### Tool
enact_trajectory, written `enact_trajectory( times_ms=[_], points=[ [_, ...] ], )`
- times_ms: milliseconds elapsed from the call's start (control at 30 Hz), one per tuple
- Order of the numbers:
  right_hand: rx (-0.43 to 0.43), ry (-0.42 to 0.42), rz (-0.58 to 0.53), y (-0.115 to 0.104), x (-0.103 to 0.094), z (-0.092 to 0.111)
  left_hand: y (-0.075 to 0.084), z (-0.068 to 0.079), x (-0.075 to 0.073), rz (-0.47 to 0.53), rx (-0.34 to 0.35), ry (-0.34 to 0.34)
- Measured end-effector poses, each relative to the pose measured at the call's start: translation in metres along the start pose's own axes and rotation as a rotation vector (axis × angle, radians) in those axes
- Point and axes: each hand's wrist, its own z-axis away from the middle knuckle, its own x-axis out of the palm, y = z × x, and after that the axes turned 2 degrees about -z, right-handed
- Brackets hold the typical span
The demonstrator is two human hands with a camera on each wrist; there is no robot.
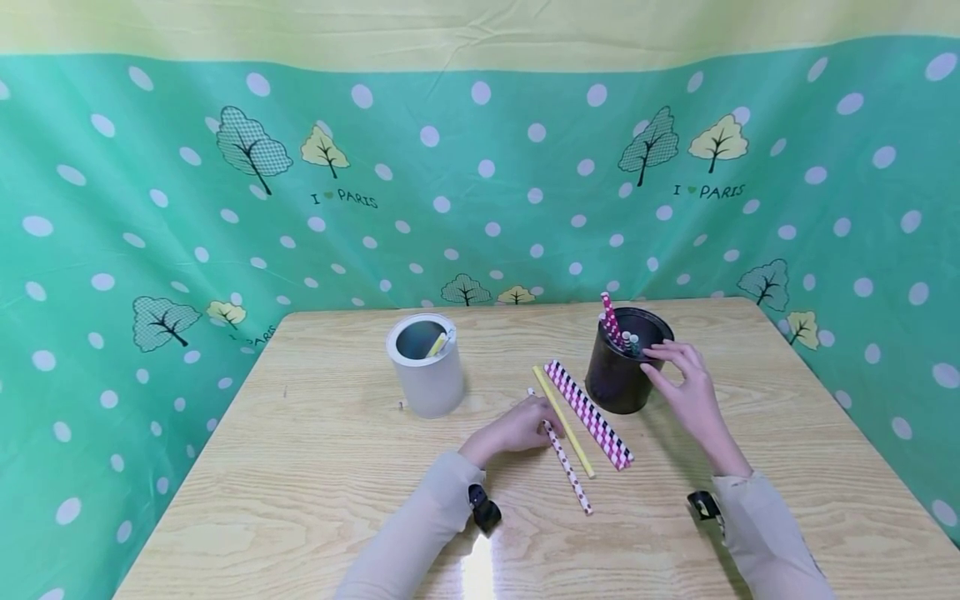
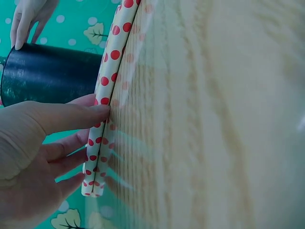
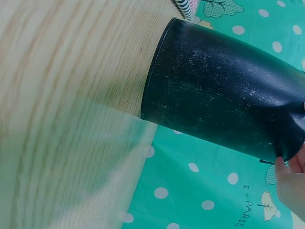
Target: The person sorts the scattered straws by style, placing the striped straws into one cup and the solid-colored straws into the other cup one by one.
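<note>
My left hand pinches white paper straws with red dots lying on the table, thumb on one side and fingers on the other. Two such straws run side by side in the left wrist view. At the right, my right hand holds the rim of a black cup, its thumb against the outer wall in the right wrist view. Pink dotted straws and some shorter-looking straw ends stick up inside that cup.
One yellow straw and several pink, white and black patterned straws lie between the left hand and the black cup. A white cup with a yellow straw inside stands at the left. Behind the wooden table hangs a green dotted curtain.
</note>
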Motion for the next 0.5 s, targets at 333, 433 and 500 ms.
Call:
enact_trajectory(
  times_ms=[333,433,500],
  points=[
    [0.002,0.001,0.001,0.0012,0.0002,-0.0003,0.0026,0.0014,0.0002,-0.02,-0.022,-0.036],
    [-0.001,0.004,0.003,0.0014,0.0004,-0.0003,0.0023,0.0017,0.0005,-0.018,-0.02,-0.034],
    [-0.002,0.005,0.003,0.0014,0.0004,-0.0002,0.002,0.0014,0.0008,-0.017,-0.024,-0.036]
  ],
)
